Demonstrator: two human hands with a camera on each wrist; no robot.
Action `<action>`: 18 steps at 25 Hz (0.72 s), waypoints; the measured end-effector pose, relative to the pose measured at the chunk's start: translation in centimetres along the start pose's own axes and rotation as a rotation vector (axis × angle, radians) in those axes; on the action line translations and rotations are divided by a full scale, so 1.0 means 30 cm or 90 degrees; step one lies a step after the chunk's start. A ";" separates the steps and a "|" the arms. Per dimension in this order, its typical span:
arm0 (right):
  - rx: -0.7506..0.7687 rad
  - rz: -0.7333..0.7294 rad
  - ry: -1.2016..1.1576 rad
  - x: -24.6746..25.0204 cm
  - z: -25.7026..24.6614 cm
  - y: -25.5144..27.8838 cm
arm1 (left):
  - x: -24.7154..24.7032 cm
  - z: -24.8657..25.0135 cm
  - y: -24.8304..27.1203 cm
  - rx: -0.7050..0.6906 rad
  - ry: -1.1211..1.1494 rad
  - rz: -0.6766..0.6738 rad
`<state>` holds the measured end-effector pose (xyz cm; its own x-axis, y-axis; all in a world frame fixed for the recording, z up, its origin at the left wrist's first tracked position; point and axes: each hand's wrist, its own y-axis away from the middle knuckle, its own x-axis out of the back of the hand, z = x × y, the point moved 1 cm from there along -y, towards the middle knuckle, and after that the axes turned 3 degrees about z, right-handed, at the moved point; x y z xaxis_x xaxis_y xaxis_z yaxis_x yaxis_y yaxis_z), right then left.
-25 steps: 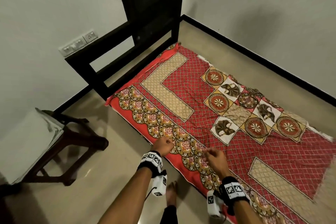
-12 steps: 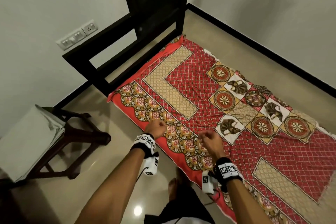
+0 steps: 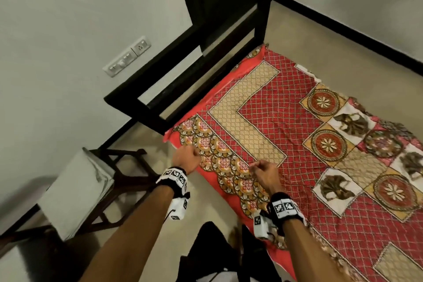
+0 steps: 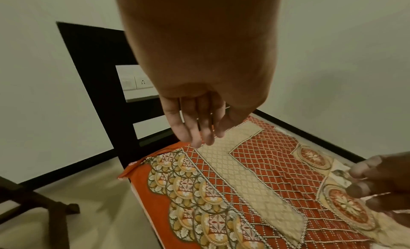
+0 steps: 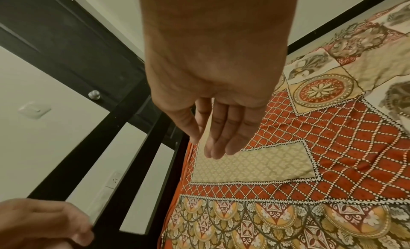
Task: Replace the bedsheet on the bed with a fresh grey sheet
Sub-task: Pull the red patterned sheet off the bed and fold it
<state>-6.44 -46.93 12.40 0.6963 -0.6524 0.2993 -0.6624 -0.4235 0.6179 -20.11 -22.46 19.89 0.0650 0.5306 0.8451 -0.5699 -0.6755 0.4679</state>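
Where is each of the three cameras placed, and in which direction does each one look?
Head: worn on the head, looking down at the red patterned bedsheet, the black headboard and a stool; both forearms, left hand and right hand show.
Left wrist: looks along the left hand's fingers toward the sheet's headboard corner; the right hand enters at right.
Right wrist: looks along the right hand's fingers over the sheet toward a dark door; the left hand enters at lower left.
Shared: all views show the bedsheet and headboard.

Red patterned bedsheet (image 3: pixel 286 135) spread flat across bed; folded grey sheet (image 3: pixel 75 194) on stool.
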 end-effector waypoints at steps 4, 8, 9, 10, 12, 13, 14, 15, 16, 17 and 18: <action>-0.046 -0.023 0.031 -0.086 0.010 -0.109 | 0.041 -0.102 -0.163 0.082 -0.008 -0.003; -0.074 -0.053 0.087 -0.193 -0.047 -0.235 | -0.013 -0.248 -0.370 0.103 -0.001 -0.065; -0.084 -0.055 0.109 -0.225 -0.054 -0.280 | -0.039 -0.291 -0.433 0.109 0.009 -0.088; -0.089 -0.050 0.131 -0.261 -0.064 -0.335 | -0.063 -0.337 -0.504 0.114 0.017 -0.106; -0.102 -0.031 0.137 -0.336 -0.090 -0.418 | -0.090 -0.413 -0.627 0.117 0.026 -0.114; -0.111 -0.024 0.134 -0.392 -0.101 -0.471 | -0.112 -0.461 -0.691 0.126 0.036 -0.115; -0.111 -0.021 0.137 -0.453 -0.127 -0.538 | -0.128 -0.497 -0.768 0.126 0.041 -0.106; -0.110 -0.028 0.150 -0.520 -0.152 -0.599 | -0.145 -0.534 -0.827 0.126 0.049 -0.102; -0.102 -0.034 0.163 -0.597 -0.165 -0.666 | -0.167 -0.576 -0.879 0.133 0.056 -0.093; -0.086 -0.040 0.164 -0.674 -0.177 -0.732 | -0.189 -0.612 -0.928 0.139 0.062 -0.083; -0.072 -0.040 0.153 -0.752 -0.175 -0.799 | -0.221 -0.650 -0.968 0.140 0.066 -0.082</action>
<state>-4.82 -18.77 -5.34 0.7898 -0.4530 0.4134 -0.5899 -0.3765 0.7143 -19.95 3.62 -4.36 0.0355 0.6613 0.7492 -0.3698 -0.6878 0.6246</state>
